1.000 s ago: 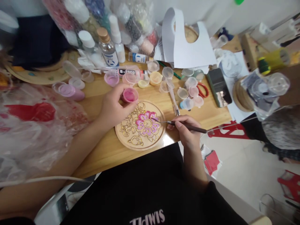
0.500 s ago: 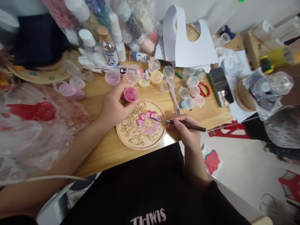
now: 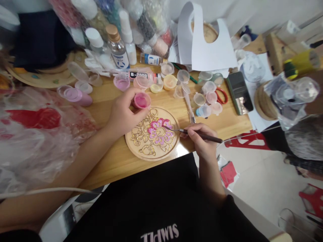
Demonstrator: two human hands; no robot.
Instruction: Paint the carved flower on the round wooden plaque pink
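While I watched from the head camera, the left hand (image 3: 122, 112) was curled around a small open pot of pink paint (image 3: 141, 100), fingers closed on its side, holding it on the wooden table (image 3: 111, 161) just beside the upper left edge of the round wooden disc (image 3: 152, 133). The disc lay flat near the table's front edge, bearing a gold outline pattern and a flower (image 3: 159, 130) filled in pink and purple. The right hand (image 3: 202, 139) was closed in a pen grip on a thin brush (image 3: 194, 132), whose tip rested on the right side of the flower.

Behind the disc I noted a loose row of small round pots: one with lilac paint (image 3: 121, 82), a pale pink one (image 3: 142, 81), a pale yellow one (image 3: 156, 88) and an orange-yellow one (image 3: 169, 81). A further cluster of pots (image 3: 207, 101) to the right held pale pink, cream and blue contents, some under clear lids; I could not tell the fill of each. A pink tub (image 3: 74, 95) lay on its side at the left. Farther back stood a cork-stoppered clear bottle (image 3: 117, 50), white-capped bottles (image 3: 94, 42) and a glue tube (image 3: 140, 75). Red-handled scissors (image 3: 222, 95) and a phone (image 3: 239, 92) lay to the right of the pots.
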